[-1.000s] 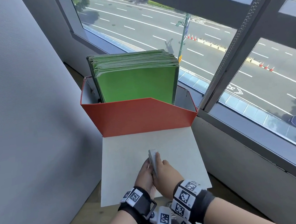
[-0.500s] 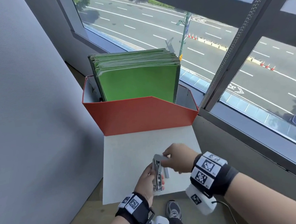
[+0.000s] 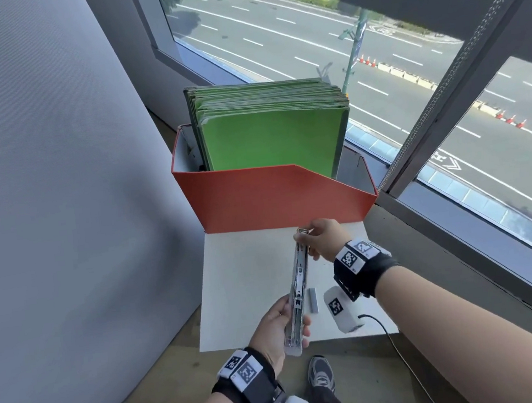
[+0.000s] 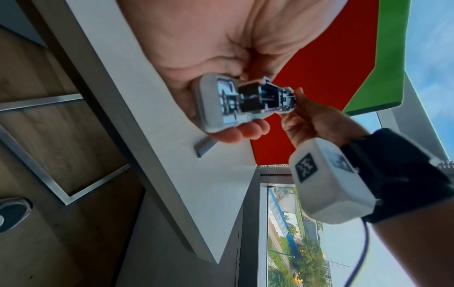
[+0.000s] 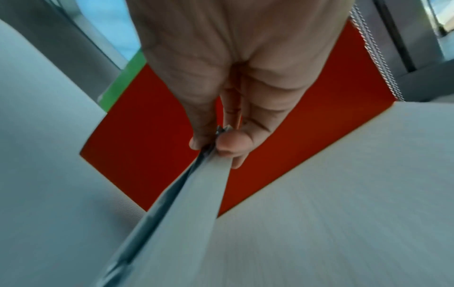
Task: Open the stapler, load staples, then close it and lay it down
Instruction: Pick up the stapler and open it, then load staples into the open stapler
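A grey stapler (image 3: 297, 291) is swung fully open into one long line above the white table (image 3: 248, 268). My left hand (image 3: 276, 326) grips its base end near the table's front edge; the metal magazine shows in the left wrist view on the stapler (image 4: 236, 101). My right hand (image 3: 322, 238) pinches the far tip of the top arm, near the red box. In the right wrist view the thumb and fingers (image 5: 227, 143) close on that tip of the stapler (image 5: 191, 194). A strip of staples (image 3: 312, 299) lies on the table just right of the stapler, also seen as the staples (image 4: 205, 146).
A red file box (image 3: 277, 197) full of green folders (image 3: 271, 135) stands at the table's far edge. A grey partition (image 3: 60, 190) rises on the left, a window frame (image 3: 445, 110) on the right. A cable (image 3: 402, 351) trails off the front right. A shoe (image 3: 320, 374) shows on the floor below.
The stapler went from closed between both hands to fully opened. My right hand carried the top arm away toward the red box, while the left kept the base. The staple strip became visible.
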Tool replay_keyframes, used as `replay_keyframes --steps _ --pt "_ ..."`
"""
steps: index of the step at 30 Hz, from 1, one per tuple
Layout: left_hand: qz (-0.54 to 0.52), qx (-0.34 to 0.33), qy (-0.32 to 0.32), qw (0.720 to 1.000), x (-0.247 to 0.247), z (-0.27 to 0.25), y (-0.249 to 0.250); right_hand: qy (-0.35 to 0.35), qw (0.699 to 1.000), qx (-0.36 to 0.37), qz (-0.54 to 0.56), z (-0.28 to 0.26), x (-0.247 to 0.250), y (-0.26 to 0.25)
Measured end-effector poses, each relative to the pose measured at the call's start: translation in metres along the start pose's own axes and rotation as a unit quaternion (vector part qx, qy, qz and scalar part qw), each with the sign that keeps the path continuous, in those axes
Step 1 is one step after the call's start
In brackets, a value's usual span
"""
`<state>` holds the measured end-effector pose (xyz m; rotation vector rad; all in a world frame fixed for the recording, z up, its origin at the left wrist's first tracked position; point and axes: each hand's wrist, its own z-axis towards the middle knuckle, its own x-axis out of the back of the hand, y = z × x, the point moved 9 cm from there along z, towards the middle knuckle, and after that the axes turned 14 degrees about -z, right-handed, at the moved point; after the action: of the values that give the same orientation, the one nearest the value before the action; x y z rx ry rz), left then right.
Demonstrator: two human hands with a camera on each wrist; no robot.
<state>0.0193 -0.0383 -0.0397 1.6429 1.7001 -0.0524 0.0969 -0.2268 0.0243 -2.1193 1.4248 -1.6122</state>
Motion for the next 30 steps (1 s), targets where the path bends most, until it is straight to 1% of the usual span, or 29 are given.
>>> replay_keyframes --steps 5,7,8,9,12,15,24,30 --pt "-0.026 0.001 0.026 0.999 0.015 -0.001 -0.006 -0.037 0.995 -0.037 0.081 0.009 -0.032 0.015" --pt "-0.034 -0.010 0.036 0.999 0.017 0.001 -0.003 -0.038 0.989 -0.058 0.129 0.005 -0.037 0.025" --pt "-0.038 -0.017 0.041 0.998 0.017 0.003 -0.001 -0.036 0.988 -0.067 0.133 0.001 -0.039 0.032" --pt "-0.037 -0.024 0.045 0.998 0.017 0.005 0.003 -0.040 0.990 -0.074 0.112 -0.002 -0.043 0.040" --pt "-0.019 -0.030 0.055 0.998 0.020 0.010 0.009 -0.078 0.992 -0.084 -0.044 -0.019 -0.062 0.066" --pt "-0.005 -0.025 0.063 0.998 0.022 0.014 0.009 -0.074 0.984 -0.069 -0.146 -0.032 -0.077 0.077" --pt "0.003 -0.015 0.058 0.998 0.018 0.022 0.008 -0.055 0.983 -0.054 -0.169 -0.044 -0.100 0.080" --pt "0.008 -0.009 0.056 0.998 0.013 0.024 0.007 -0.046 0.989 -0.057 -0.127 -0.042 -0.097 0.082"
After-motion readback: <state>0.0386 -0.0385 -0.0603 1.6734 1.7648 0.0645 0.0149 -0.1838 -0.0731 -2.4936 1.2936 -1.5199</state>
